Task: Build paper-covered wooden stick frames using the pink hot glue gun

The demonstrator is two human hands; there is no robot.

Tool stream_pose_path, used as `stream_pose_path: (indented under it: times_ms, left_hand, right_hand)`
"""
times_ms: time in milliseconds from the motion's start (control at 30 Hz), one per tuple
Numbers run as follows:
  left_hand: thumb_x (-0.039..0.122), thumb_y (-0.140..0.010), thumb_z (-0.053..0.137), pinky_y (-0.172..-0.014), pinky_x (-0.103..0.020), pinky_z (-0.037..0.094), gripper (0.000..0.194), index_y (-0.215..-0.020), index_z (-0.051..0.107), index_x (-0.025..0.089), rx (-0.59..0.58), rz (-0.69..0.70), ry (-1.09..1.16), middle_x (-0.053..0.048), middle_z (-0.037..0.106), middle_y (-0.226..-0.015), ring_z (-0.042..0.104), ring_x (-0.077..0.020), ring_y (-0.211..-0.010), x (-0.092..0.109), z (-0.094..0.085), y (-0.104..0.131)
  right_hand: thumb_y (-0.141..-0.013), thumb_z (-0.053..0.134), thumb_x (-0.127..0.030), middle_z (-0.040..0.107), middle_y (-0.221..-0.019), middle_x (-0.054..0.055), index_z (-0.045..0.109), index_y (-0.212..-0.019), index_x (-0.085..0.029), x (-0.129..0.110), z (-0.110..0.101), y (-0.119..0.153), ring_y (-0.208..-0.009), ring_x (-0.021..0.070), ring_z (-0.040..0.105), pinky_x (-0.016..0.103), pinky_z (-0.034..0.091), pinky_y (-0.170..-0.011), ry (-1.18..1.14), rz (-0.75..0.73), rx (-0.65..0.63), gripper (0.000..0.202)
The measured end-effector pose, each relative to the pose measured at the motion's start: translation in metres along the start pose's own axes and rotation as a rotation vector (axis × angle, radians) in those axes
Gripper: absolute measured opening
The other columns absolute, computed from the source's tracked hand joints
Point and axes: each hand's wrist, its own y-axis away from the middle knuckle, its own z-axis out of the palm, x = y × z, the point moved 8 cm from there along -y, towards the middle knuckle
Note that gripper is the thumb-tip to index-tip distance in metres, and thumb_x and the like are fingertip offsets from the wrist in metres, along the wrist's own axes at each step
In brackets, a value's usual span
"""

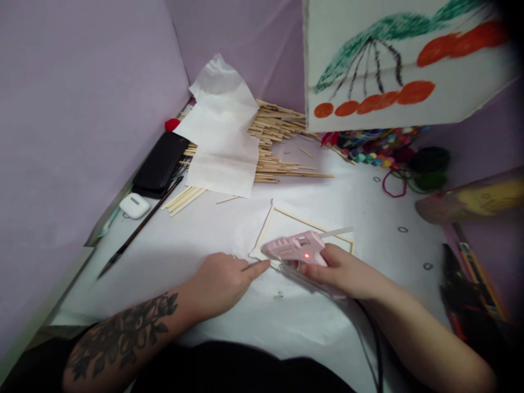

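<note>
My right hand is wrapped round the handle of a pink glue gun with a red light on its side and a clear glue stick at its back. The gun lies over a frame of thin wooden sticks, its nozzle near the frame's front left corner. My left hand has its index finger stretched out, the tip at the frame's near edge by that corner. Its other fingers are curled, with nothing visible in them. The gun hides part of the frame.
Wooden sticks lie at the back, partly under white paper. On the left are a black case, a brush and a white earbud case. A painted sheet hangs at the back right. A black cord runs beside my right forearm.
</note>
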Motion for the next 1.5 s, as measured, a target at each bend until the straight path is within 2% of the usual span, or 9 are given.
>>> stream_pose_path:
  times_ms: [267,533,733,900,1033,1167,1300,1500]
  left_hand:
    - [0.014,-0.092,0.038,-0.054,-0.026,0.037,0.047,-0.136,0.048,0.028,-0.003,-0.002,0.011,0.002,0.059,-0.067,0.054,-0.0134,-0.056,0.0003,-0.0006,-0.0006]
    - [0.014,-0.092,0.040,-0.055,-0.025,0.037,0.046,-0.135,0.049,0.028,0.008,-0.008,0.009,0.002,0.061,-0.067,0.055,-0.0135,-0.055,-0.0002,-0.0009,-0.0001]
    - [0.013,-0.090,0.044,-0.052,-0.027,0.035,0.047,-0.134,0.049,0.028,0.037,0.005,-0.009,0.003,0.061,-0.066,0.056,-0.0147,-0.055,0.0012,-0.0017,0.0004]
    - [0.012,-0.089,0.043,-0.051,-0.026,0.034,0.049,-0.135,0.049,0.028,0.025,0.008,-0.022,0.003,0.060,-0.065,0.054,-0.0142,-0.053,0.0015,-0.0012,0.0002]
    - [0.012,-0.090,0.043,-0.053,-0.025,0.035,0.049,-0.135,0.048,0.028,0.009,0.003,-0.011,0.002,0.061,-0.066,0.054,-0.0132,-0.054,0.0003,0.0008,-0.0001]
    - [0.013,-0.090,0.042,-0.054,-0.025,0.037,0.050,-0.137,0.046,0.029,-0.024,-0.013,0.000,0.002,0.060,-0.066,0.055,-0.0134,-0.056,-0.0009,0.0028,-0.0002]
    - [0.012,-0.090,0.041,-0.054,-0.026,0.038,0.050,-0.137,0.047,0.029,-0.049,-0.013,-0.003,0.002,0.061,-0.068,0.056,-0.0143,-0.057,-0.0006,0.0030,-0.0001]
    - [0.014,-0.090,0.043,-0.052,-0.027,0.036,0.048,-0.136,0.048,0.030,0.000,-0.005,-0.024,0.003,0.061,-0.067,0.057,-0.0152,-0.055,0.0000,0.0012,0.0015]
  right_hand:
    - [-0.081,0.054,-0.052,0.061,-0.076,0.004,0.065,-0.094,-0.014,-0.0043,-0.0003,-0.0004,-0.067,0.0167,0.052,0.027,0.042,-0.059,0.003,-0.031,0.009,0.042]
    - [-0.081,0.054,-0.051,0.056,-0.069,0.002,0.063,-0.089,-0.014,-0.0052,0.0022,-0.0013,-0.062,0.0155,0.048,0.026,0.039,-0.055,0.007,-0.013,0.020,0.039]
    - [-0.080,0.056,-0.049,0.057,-0.072,0.003,0.064,-0.087,-0.015,-0.0069,0.0030,-0.0014,-0.065,0.0162,0.049,0.027,0.040,-0.058,-0.002,-0.033,0.010,0.036]
    - [-0.079,0.055,-0.054,0.052,-0.065,0.001,0.062,-0.080,-0.016,-0.0023,0.0003,-0.0014,-0.059,0.0146,0.044,0.026,0.035,-0.053,-0.004,0.025,0.049,0.039]
    - [-0.080,0.053,-0.050,0.055,-0.071,0.003,0.063,-0.086,-0.015,-0.0032,0.0002,0.0003,-0.064,0.0155,0.047,0.026,0.038,-0.057,-0.012,-0.007,0.037,0.037]
    - [-0.078,0.055,-0.048,0.055,-0.069,0.002,0.063,-0.086,-0.015,-0.0011,0.0004,0.0021,-0.062,0.0152,0.047,0.026,0.037,-0.055,0.028,0.001,0.011,0.035]
    - [-0.078,0.056,-0.047,0.061,-0.073,0.004,0.065,-0.088,-0.016,-0.0004,-0.0033,0.0031,-0.069,0.0185,0.052,0.027,0.041,-0.060,0.040,-0.015,0.020,0.034]
    - [-0.078,0.055,-0.046,0.064,-0.080,0.005,0.066,-0.094,-0.015,-0.0005,-0.0023,0.0027,-0.070,0.0188,0.054,0.028,0.044,-0.062,0.056,-0.016,0.005,0.037]
